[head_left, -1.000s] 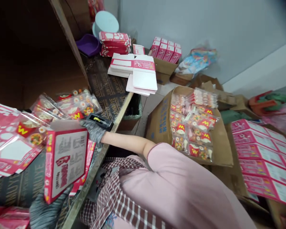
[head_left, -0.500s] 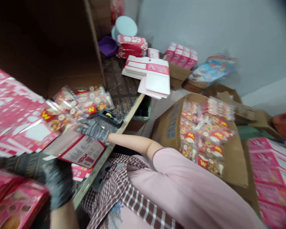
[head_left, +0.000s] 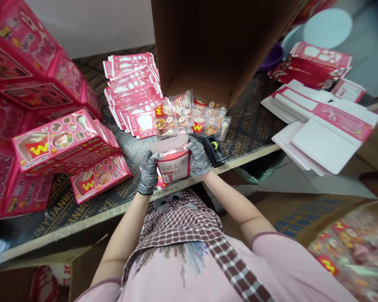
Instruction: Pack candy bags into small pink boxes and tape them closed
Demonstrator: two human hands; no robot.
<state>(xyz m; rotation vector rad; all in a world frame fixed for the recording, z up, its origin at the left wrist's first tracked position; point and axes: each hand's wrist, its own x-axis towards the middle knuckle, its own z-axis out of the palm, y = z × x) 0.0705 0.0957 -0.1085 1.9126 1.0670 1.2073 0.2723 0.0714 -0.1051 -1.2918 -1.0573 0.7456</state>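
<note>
In the head view, an open pink carton with a printed red-and-white panel stands near the table's front edge, its pale flap raised. My left hand, in a grey knit glove, grips its left side. On the opposite side my right hand, gloved alike, is closed along the carton's edge. Just behind lie clear packets of small food-shaped pieces, some showing a red fries pocket with a yellow letter. A black tape dispenser is just right of my right hand. The carton's inside is hidden from view.
Filled pink boxes are stacked on the left. Flat cartons fan out behind the packets, beside a large brown box. White-and-pink flat cartons overhang the table's right end. A box of packets stands lower right.
The view has swung left and levelled. My left hand, apart from the carton before, now grips its left side. My right hand has shifted to the carton's right side.
</note>
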